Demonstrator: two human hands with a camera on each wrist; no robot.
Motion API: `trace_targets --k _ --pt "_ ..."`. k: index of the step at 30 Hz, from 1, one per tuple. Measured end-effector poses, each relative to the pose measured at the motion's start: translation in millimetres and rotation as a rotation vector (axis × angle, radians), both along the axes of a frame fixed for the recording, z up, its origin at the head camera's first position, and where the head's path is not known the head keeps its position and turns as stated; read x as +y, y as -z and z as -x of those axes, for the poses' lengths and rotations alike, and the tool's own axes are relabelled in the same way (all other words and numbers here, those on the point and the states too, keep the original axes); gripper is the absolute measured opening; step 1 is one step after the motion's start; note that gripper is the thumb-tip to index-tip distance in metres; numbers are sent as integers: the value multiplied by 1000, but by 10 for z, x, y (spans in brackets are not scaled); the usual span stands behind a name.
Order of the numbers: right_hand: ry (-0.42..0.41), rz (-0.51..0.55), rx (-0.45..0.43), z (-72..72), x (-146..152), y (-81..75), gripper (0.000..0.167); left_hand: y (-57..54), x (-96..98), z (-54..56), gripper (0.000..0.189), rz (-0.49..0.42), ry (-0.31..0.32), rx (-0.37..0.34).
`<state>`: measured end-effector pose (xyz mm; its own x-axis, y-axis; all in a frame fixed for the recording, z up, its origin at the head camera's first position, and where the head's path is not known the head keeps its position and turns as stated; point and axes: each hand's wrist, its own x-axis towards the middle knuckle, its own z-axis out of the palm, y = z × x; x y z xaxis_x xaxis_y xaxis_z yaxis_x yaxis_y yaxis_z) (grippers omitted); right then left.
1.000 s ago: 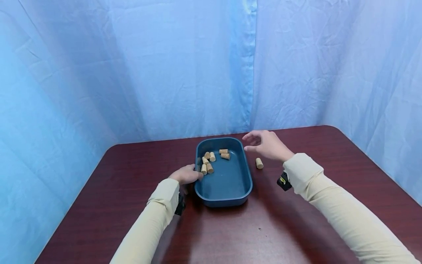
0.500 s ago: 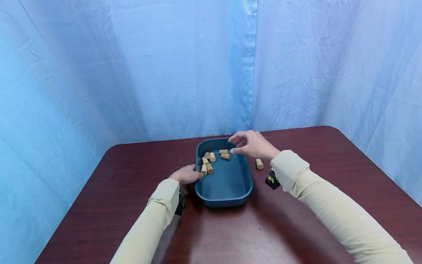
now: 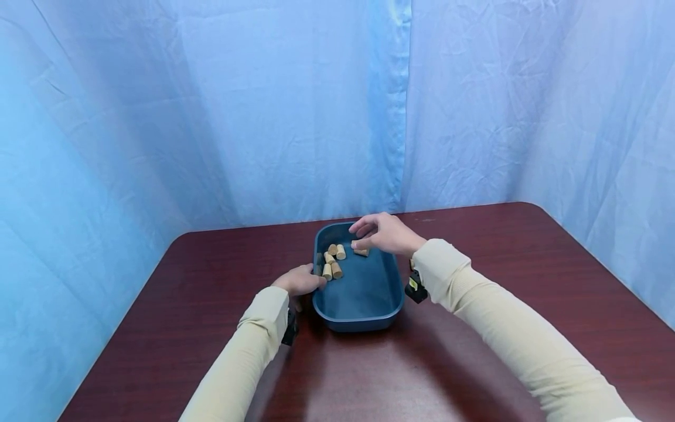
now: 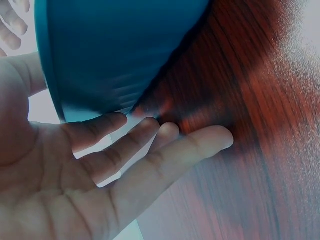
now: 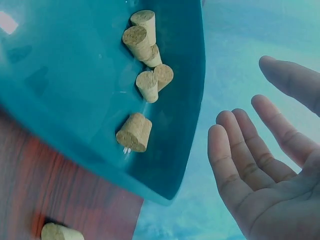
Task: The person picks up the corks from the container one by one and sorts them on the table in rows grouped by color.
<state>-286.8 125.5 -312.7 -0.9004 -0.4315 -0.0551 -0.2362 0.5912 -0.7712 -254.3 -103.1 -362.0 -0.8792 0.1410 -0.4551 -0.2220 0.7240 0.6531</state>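
A dark blue tray (image 3: 361, 321) rests on the table with several tapered cork stoppers (image 3: 336, 270) grouped along its left side. Two more corks (image 5: 134, 132) lie side by side near its far end, partly hidden by my right hand in the head view. My left hand (image 3: 302, 280) holds the tray's left wall, thumb over the rim and fingers (image 4: 172, 155) outside and low against it. Over the tray's far right side hovers my right hand (image 3: 389, 233), fingers loosely bent with nothing between them. One cork (image 5: 61, 232) lies on the table to the right of the tray, mostly covered by my right wrist.
The dark red-brown table (image 3: 221, 264) extends on both sides of the tray, with rounded far corners. Light blue curtains (image 3: 295, 117) hang behind and beside it. A small black device (image 3: 416, 288) is strapped under my right wrist.
My right hand has moved left, from beyond the tray's right rim to over the far corks. Its wrist now covers most of the loose cork. The left hand stays on the tray.
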Motion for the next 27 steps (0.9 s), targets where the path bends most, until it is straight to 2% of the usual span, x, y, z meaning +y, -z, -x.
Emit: trace_targets --k 9,16,27 --pt "10 1 -54 55 -184 19 40 -38 -1 43 53 31 48 -16" --pt "13 11 -93 103 -327 109 41 -38 -4 23 58 31 30 -20" --pt "11 12 -160 203 -432 292 40 -1 -21 40 66 42 35 -19"
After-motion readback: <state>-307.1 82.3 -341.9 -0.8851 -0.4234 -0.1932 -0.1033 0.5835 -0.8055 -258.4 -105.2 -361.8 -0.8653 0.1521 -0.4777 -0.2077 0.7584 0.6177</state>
